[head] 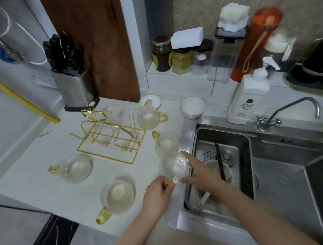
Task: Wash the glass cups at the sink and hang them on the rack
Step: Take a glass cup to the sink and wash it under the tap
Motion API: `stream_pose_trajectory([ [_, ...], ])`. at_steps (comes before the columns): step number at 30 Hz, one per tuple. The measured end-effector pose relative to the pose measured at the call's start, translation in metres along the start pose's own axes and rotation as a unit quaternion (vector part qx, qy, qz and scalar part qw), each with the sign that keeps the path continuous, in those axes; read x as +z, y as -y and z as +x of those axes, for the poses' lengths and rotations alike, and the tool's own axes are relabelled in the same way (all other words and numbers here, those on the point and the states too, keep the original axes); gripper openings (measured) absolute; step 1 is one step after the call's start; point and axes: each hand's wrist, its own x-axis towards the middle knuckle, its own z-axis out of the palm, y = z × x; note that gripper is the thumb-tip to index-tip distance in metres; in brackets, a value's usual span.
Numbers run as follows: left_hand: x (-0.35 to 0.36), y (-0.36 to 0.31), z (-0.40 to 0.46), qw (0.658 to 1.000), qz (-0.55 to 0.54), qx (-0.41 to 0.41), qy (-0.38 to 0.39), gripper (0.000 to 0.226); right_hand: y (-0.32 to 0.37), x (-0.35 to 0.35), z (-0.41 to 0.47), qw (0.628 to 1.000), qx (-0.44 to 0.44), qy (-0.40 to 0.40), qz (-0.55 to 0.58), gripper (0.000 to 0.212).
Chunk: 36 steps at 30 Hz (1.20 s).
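I hold one clear glass cup point(174, 165) with a yellow handle at the counter's edge beside the sink point(280, 148). My left hand point(157, 196) pinches its handle from below. My right hand point(197, 172) spreads over the cup's right side and rim. Several more glass cups stand on the white counter: one just behind the held cup point(166, 142), one at the back point(149, 118), one at the left point(74, 168) and one near the front point(117, 196). The gold wire rack point(112, 136) stands bare behind them.
The sink's left basin holds a drain basket point(200, 157) with a white bowl point(227, 173) and dark chopsticks point(219, 162). The faucet point(293, 109), a soap bottle point(248, 97) and a small white bowl point(192, 107) sit behind. A knife block point(70, 79) and cutting board point(93, 42) stand at the back left.
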Motion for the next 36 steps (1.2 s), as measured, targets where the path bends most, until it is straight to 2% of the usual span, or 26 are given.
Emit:
stream_pose_trajectory([
  [3, 0.019, -0.024, 0.009, 0.999, 0.013, 0.042, 0.032, 0.024, -0.018, -0.022, -0.02, 0.997, 0.008, -0.054, 0.048, 0.087],
  [6, 0.045, -0.056, 0.013, 0.993, 0.041, 0.086, 0.066, 0.018, -0.034, -0.048, -0.049, 0.99, 0.02, -0.124, 0.066, 0.075],
  [10, 0.079, -0.097, 0.018, 0.983, 0.05, 0.145, 0.099, 0.012, -0.056, -0.082, -0.081, 0.975, 0.037, -0.208, 0.067, 0.074],
  [14, 0.119, -0.141, 0.021, 0.97, 0.067, 0.199, 0.119, 0.013, -0.088, -0.116, -0.115, 0.958, 0.07, -0.258, 0.102, 0.072],
  [18, 0.156, -0.177, 0.019, 0.965, 0.081, 0.205, 0.138, 0.021, -0.12, -0.144, -0.142, 0.941, 0.099, -0.295, 0.131, 0.066],
  [21, 0.186, -0.2, 0.018, 0.963, 0.077, 0.202, 0.162, 0.023, -0.145, -0.158, -0.163, 0.93, 0.129, -0.302, 0.162, 0.058],
  [24, 0.211, -0.214, 0.021, 0.955, 0.106, 0.233, 0.152, 0.019, -0.163, -0.167, -0.179, 0.919, 0.156, -0.304, 0.197, 0.071],
  [25, 0.211, -0.214, 0.023, 0.957, 0.094, 0.223, 0.159, 0.017, -0.166, -0.165, -0.177, 0.918, 0.16, -0.297, 0.206, 0.067],
  [27, 0.23, -0.228, 0.018, 0.96, 0.064, 0.21, 0.173, 0.016, -0.176, -0.177, -0.192, 0.911, 0.18, -0.288, 0.234, 0.041],
  [28, 0.23, -0.228, 0.019, 0.964, 0.044, 0.197, 0.174, 0.017, -0.171, -0.177, -0.192, 0.91, 0.189, -0.282, 0.239, 0.036],
  [30, 0.246, -0.24, 0.015, 0.968, 0.024, 0.189, 0.165, 0.018, -0.18, -0.186, -0.201, 0.9, 0.211, -0.285, 0.252, 0.038],
  [33, 0.258, -0.247, 0.015, 0.971, 0.022, 0.193, 0.14, 0.016, -0.2, -0.189, -0.197, 0.897, 0.225, -0.284, 0.253, 0.058],
  [36, 0.267, -0.249, 0.017, 0.972, 0.028, 0.198, 0.123, 0.017, -0.207, -0.196, -0.197, 0.898, 0.231, -0.273, 0.256, 0.054],
])
